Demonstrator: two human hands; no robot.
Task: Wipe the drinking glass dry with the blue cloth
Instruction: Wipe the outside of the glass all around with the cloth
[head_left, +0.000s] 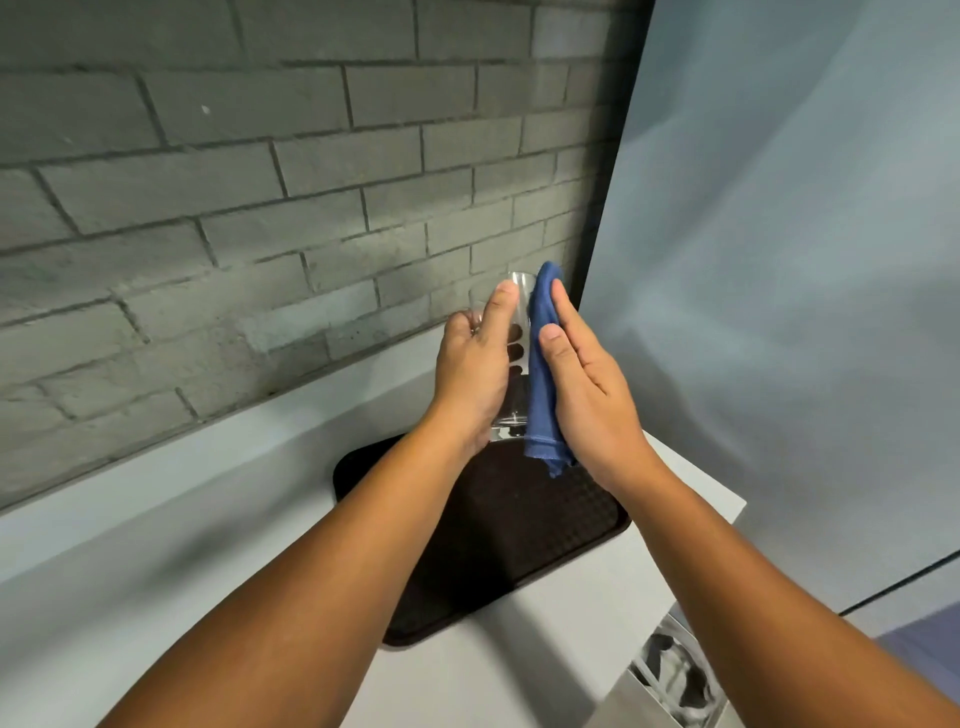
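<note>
A clear drinking glass (517, 332) is held upright in the air above a dark tray, its fingers wrapped around it by my left hand (472, 369). The glass's rim points up and its thick base shows below my palm. A folded blue cloth (543, 374) is pressed flat against the glass's right side by my right hand (587, 384), with the thumb and fingers stretched along it. The cloth's lower end hangs below the glass's base.
A dark brown textured tray (498, 540) lies on the white counter (208, 519) under my hands. A grey brick wall (260, 208) rises behind; a pale wall stands to the right. The counter's right edge drops off near a wire basket (675, 675).
</note>
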